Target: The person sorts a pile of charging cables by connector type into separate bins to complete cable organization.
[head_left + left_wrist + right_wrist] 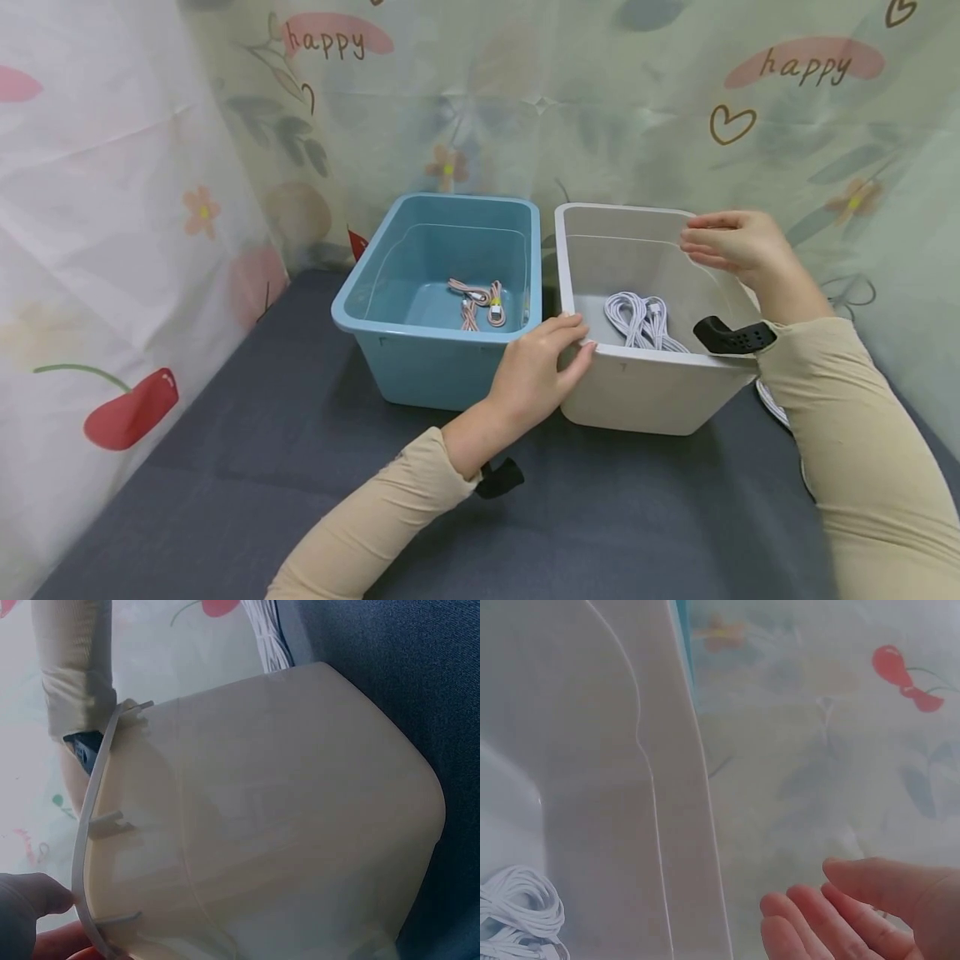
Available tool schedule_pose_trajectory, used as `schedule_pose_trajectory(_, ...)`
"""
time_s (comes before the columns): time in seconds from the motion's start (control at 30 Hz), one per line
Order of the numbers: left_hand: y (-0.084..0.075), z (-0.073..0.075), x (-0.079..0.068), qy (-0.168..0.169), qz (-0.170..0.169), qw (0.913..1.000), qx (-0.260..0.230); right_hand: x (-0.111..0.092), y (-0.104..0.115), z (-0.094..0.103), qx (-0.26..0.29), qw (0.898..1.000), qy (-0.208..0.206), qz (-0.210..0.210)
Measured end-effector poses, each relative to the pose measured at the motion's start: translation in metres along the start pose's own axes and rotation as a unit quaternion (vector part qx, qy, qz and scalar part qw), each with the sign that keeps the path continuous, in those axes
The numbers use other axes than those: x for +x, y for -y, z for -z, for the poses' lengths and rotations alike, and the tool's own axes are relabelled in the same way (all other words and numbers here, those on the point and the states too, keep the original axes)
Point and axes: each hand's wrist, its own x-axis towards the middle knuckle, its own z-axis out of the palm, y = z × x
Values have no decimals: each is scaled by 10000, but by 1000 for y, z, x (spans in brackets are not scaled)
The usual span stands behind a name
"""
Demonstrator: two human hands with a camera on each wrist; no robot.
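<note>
My left hand (534, 367) holds the front left corner of a white plastic bin (637, 392), its thumb (49, 892) and fingers at the rim in the left wrist view. By the bin's back right corner, my right hand (742, 250) hovers with relaxed fingers, and the right wrist view has this hand (862, 915) apart from the rim with nothing in it. Coiled white cables (641, 321) lie inside the white bin. To its left stands a light blue bin (435, 367) holding several pinkish cable bundles (480, 300), one with a yellow tie.
Both bins stand on a dark grey cloth-covered table (300, 475), close to a printed curtain (495, 100) behind. More white cable (772, 404) lies right of the white bin, partly behind the right sleeve (840, 417). A white curtain (112, 250) hangs along the left side.
</note>
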Motion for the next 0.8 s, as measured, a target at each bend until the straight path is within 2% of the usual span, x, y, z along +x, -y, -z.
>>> schedule_pose_trajectory(0.27,0,1,0,-23,-33,10000,2,-19,-5,10,-800,9964,258,114)
schedule_pose_trajectory(0.5,1,-1,0,-50,-88,9999,-7,-42,-9,25,-551,9980,244,182)
schedule_pose_trajectory(0.67,1,-1,0,-64,-97,9999,20,-54,-18,35,-669,9971,246,278)
schedule_pose_trajectory(0.8,0,0,0,-82,-114,9999,35,-62,-27,39,-877,9946,203,524)
